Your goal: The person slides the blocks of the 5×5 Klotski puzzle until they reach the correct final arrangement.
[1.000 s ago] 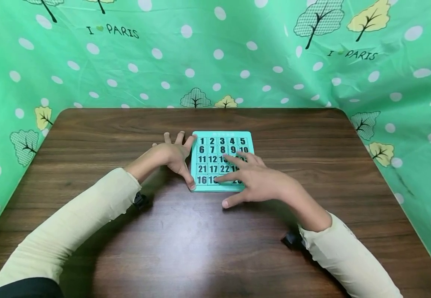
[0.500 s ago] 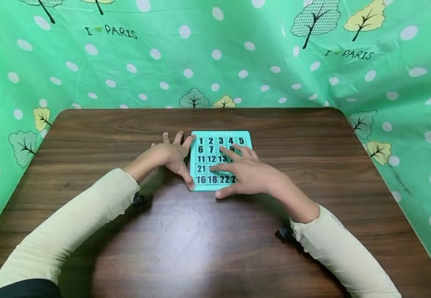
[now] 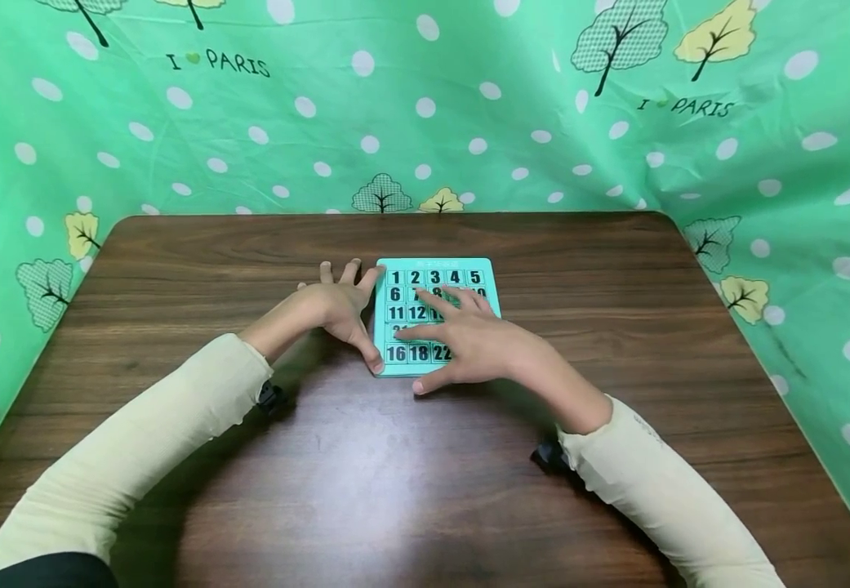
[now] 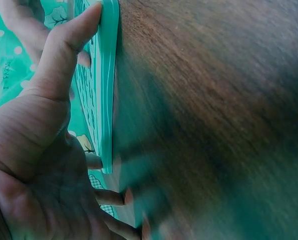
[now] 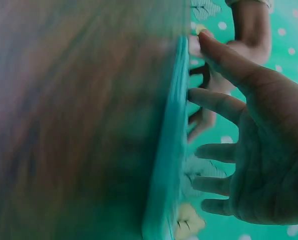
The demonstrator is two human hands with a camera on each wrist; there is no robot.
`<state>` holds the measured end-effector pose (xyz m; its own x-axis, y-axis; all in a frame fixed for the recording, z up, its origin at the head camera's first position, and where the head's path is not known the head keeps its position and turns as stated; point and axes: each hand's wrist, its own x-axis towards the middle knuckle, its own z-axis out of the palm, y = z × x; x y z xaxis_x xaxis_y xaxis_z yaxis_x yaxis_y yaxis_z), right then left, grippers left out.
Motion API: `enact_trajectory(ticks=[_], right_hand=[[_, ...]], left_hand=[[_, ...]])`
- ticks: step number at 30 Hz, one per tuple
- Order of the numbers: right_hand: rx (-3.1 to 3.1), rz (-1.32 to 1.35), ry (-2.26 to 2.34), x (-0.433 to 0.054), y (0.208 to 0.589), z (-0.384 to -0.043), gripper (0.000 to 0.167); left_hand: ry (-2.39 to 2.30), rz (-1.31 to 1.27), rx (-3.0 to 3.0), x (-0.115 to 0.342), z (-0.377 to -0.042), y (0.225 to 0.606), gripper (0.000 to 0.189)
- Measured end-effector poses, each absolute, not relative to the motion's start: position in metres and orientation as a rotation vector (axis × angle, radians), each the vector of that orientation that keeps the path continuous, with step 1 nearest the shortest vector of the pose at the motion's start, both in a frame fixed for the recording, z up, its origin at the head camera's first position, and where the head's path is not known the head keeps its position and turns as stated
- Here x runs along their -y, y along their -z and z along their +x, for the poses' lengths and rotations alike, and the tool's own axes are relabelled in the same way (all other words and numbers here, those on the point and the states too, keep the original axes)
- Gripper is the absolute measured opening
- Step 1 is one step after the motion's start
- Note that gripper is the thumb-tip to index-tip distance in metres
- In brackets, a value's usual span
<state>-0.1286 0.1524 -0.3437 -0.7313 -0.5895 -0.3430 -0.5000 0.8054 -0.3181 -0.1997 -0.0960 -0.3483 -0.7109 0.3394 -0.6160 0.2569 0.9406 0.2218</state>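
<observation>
A teal number sliding puzzle (image 3: pixel 435 264) lies flat on the table, its numbered tiles facing up. My left hand (image 3: pixel 332 310) is at its left side with fingers spread. The left thumb touches the near left corner and the index finger touches the far left corner, as the left wrist view also shows along the puzzle's edge (image 4: pixel 106 90). Over the tiles is my right hand (image 3: pixel 479 339), fingers stretched out. Its index fingertip is at the 21 tile, and the thumb sticks out past the near edge. Several tiles at the right are hidden beneath this hand.
A dark brown wooden table (image 3: pixel 366 474) carries the puzzle. Behind and at both sides hangs a green dotted cloth (image 3: pixel 425 73) with printed trees. Small black devices (image 3: pixel 270 398) sit below the cream sleeves (image 3: pixel 175 408).
My right hand has moved left across the puzzle, its index finger going from the bottom row to the 21 tile. The 22 tile has shifted down a row. The left hand stays put.
</observation>
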Motion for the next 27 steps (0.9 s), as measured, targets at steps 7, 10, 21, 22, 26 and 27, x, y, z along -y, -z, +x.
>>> enact_trajectory(ticks=[7, 10, 21, 22, 26, 27], right_hand=[[-2.549, -0.834, 0.255, -0.160, 0.335, -0.119, 0.075], [-2.506, -0.885, 0.250, -0.152, 0.337, -0.116, 0.076], [-2.578, -0.832, 0.256, -0.156, 0.334, -0.125, 0.069], [-2.570, -0.838, 0.269, -0.160, 0.333, -0.123, 0.066], [-2.538, -0.852, 0.281, -0.167, 0.331, -0.115, 0.063], [-2.524, -0.862, 0.281, -0.165, 0.332, -0.114, 0.066]], left_hand=[[-0.142, 0.413, -2.388, 0.094, -0.201, 0.349, 0.170], [-0.133, 0.419, -2.392, 0.093, -0.202, 0.350, 0.169], [-0.137, 0.412, -2.392, 0.094, -0.203, 0.352, 0.171], [-0.136, 0.413, -2.390, 0.094, -0.203, 0.352, 0.171], [-0.135, 0.413, -2.383, 0.094, -0.203, 0.350, 0.172], [-0.136, 0.410, -2.383, 0.094, -0.203, 0.350, 0.172]])
